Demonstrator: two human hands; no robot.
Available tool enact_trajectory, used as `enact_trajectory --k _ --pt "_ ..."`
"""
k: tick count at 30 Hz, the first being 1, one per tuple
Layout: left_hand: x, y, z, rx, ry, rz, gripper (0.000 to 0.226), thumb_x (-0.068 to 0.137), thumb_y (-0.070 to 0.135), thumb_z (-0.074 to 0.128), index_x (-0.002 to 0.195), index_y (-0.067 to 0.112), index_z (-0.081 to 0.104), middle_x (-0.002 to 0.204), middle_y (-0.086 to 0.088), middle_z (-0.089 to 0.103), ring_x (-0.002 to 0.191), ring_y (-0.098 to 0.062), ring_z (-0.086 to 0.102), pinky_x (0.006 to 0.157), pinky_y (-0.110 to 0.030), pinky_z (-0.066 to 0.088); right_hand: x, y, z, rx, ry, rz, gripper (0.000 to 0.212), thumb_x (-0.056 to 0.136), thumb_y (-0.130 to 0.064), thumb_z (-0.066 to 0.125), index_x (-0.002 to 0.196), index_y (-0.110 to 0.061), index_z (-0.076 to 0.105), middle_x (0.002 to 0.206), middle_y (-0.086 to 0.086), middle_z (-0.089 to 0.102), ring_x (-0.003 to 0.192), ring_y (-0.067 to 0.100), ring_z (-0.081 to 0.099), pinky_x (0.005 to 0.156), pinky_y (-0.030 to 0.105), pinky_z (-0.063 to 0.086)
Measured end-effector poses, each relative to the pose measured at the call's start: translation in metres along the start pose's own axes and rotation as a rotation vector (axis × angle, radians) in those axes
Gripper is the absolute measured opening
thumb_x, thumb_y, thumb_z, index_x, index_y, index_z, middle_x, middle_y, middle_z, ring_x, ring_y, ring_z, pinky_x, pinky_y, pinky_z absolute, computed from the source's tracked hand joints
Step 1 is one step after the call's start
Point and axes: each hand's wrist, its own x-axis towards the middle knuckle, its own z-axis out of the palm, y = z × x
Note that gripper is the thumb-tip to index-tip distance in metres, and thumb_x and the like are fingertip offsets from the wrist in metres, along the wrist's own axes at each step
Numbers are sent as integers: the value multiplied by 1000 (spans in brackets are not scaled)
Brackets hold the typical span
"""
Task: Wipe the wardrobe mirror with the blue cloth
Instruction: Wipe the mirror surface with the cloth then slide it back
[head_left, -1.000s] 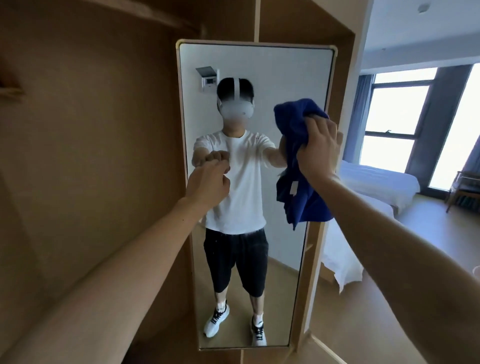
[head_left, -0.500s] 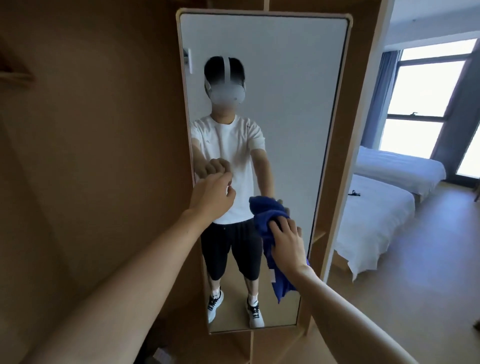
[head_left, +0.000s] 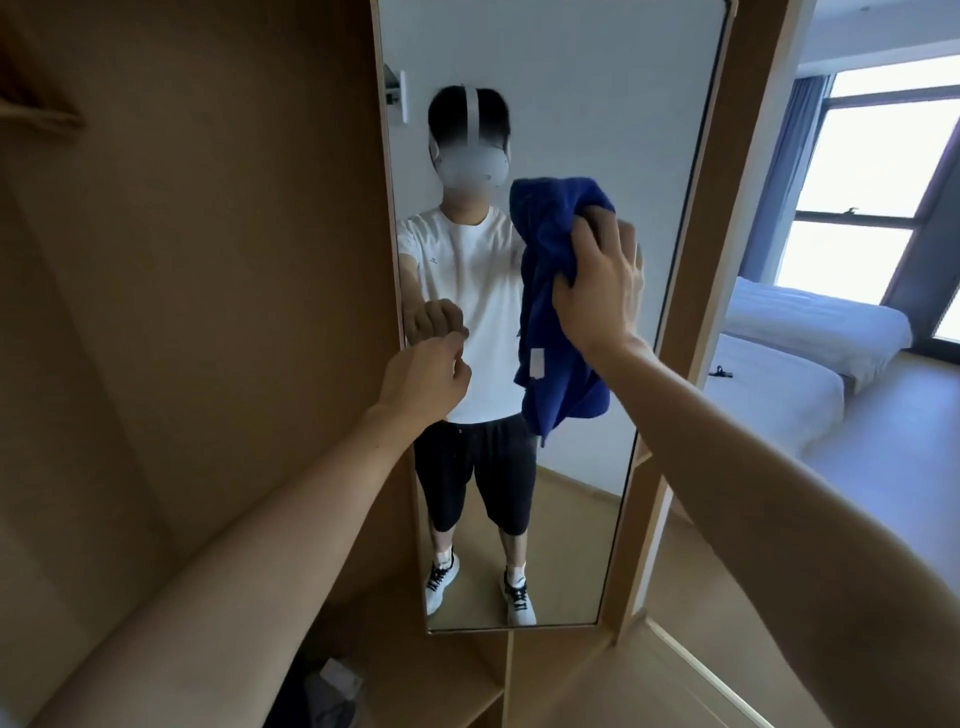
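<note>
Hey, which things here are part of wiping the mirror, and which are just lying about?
In the job: blue cloth, gripped by the right hand; wardrobe mirror; left hand at its left edge.

Lying about: two beds; small dark item on the nearer one.

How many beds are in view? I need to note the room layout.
2: the nearer bed is right of the wardrobe mirror; the farther bed is behind it, toward the window. Others may be outside the frame.

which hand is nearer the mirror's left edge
Left. The left hand sits closed at the mirror's left edge; the right hand presses the blue cloth right of centre.
</note>
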Motion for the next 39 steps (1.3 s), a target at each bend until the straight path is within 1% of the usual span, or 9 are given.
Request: enact_trajectory --k 8,12,15,17,21,27,32,36,39 --pt "-31 -22 16 -15 -68 -88 7 90 20 50 84 20 49 78 3 57 68 -21 57 58 -35 50 -108 -10 61 -87 -337 -176 41 76 -18 67 116 -24 62 117 0 58 112 28 50 93 47 38" --pt "-58 -31 42 -37 -141 -118 15 90 23 48 78 26 40 77 7 52 66 -18 54 56 -32 45 -204 -13 81 -182 -707 -214 45 79 -18 70 122 -28 59 124 -2 57 118 26 48 100 48 38" --pt "-78 -36 61 -44 -213 -146 18 90 23 47 75 26 38 72 5 51 63 -20 55 58 -40 53 -242 -9 87 -220 -1011 -156 44 88 -17 59 131 -25 54 135 0 51 128 28 42 102 46 33" --pt "-89 -39 69 -53 -237 -154 21 88 22 49 73 28 36 72 5 50 62 -20 54 59 -43 54 -246 -5 84 -163 -977 -70 46 84 -14 62 129 -22 56 133 4 52 123 32 47 96 45 40" --pt "-97 -54 76 -108 -198 -181 22 85 17 52 71 28 39 71 6 51 61 -17 53 58 -44 53 -214 -8 77 33 -578 70 42 70 3 65 112 -6 62 116 12 58 96 36 51 71 46 52" --pt "-100 -67 67 -222 -169 -255 20 87 6 53 77 22 47 68 3 55 62 -21 57 57 -35 48 -106 -46 73 90 -127 41 40 74 1 55 114 -5 58 122 14 54 100 34 45 81 40 40" --pt "-102 -72 64 -263 -143 -262 26 89 2 55 75 20 44 60 14 43 54 -7 43 53 -22 31 -115 -57 99 -101 -236 -267 37 81 -14 56 117 -12 61 123 10 60 113 34 49 98 49 38" --pt "-106 -76 70 -241 -186 -282 20 85 2 56 72 13 46 68 5 48 61 -16 47 55 -30 39 -193 -42 113 -274 -651 -388 53 72 -20 75 123 -17 59 127 7 56 119 31 46 97 50 38" --pt "-112 -81 73 -201 -235 -283 13 86 2 55 77 8 49 76 -5 53 66 -23 52 58 -35 43 -242 -30 110 -396 -954 -365 47 86 -23 66 132 -19 53 135 3 50 127 28 40 103 48 34"
